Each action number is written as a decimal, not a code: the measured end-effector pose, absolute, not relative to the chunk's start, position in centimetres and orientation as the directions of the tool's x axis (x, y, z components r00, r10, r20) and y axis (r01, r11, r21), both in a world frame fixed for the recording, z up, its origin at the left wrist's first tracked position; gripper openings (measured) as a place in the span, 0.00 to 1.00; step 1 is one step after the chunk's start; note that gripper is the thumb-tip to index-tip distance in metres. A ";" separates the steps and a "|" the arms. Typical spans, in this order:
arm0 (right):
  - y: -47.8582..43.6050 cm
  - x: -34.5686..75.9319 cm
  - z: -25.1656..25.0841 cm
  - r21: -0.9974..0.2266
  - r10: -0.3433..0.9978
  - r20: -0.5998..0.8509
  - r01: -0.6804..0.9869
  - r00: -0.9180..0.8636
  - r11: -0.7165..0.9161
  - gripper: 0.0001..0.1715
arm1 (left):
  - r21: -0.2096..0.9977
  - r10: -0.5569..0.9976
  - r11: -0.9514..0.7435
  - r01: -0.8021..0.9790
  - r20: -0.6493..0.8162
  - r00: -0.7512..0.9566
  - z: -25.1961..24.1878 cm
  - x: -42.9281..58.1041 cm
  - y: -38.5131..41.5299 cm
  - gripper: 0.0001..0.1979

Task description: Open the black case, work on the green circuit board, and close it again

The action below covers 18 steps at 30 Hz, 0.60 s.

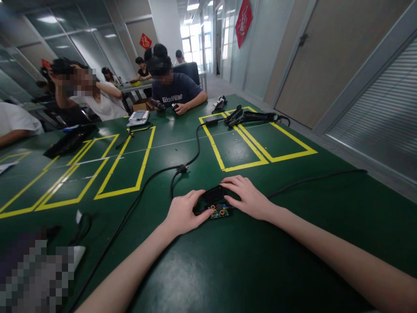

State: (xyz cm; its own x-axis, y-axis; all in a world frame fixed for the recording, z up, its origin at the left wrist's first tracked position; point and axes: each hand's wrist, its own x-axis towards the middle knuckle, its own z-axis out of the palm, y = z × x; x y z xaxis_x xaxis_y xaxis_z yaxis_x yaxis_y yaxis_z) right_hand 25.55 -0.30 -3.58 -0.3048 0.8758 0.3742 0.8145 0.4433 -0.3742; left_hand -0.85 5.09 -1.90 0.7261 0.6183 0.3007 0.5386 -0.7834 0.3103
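- Green tabletop point(182, 282) stretched wide across a busy office, marked out with yellow tape point(246, 166), and a co-worker in a dark T-shirt point(179, 89) sat at the far side.
- Front and centre, near the wearer's side, sat the piece in play: a small circuit board point(218, 212) with copper-coloured coils, lying bare between the two hands, a black cover point(213, 195) tilted up just behind it!
- Left hand point(186, 211): partly closed, fingertips at the cover's left edge, thumb down at the board's left end, seemingly steadying both.
- Right hand point(246, 198): half open, fingers curved over the cover's upper right edge, thumb tucked lower, apparently with a light hold on it.
- Progress check: casing open, insides on show, cover not seated over the board. Closing it up, by my reading, remained undone; whether the cover was coming off or going on, one moment couldn't settle.
- Out to the right ran a black cable point(312, 177); its join to the casing, if any, hid behind the right hand.
- Farther up, a loose plug point(182, 168) and a black handheld tool point(257, 116) lay well apart, untouched.
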 end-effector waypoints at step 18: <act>-1.1 25.9 -2.3 -0.778 0.922 0.293 0.497 -0.254 0.384 0.12 | 0.548 0.502 -0.805 0.228 0.424 0.754 -1.5 -1.2 5.0 0.18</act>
State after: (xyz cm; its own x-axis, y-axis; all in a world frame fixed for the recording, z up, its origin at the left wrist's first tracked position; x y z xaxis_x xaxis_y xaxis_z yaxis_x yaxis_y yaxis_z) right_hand 25.92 -1.14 -2.27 -0.2538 0.9218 0.2931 0.4972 0.3843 -0.7779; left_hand -1.24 4.98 -1.53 0.7539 0.5019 0.4240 0.2277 -0.8049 0.5479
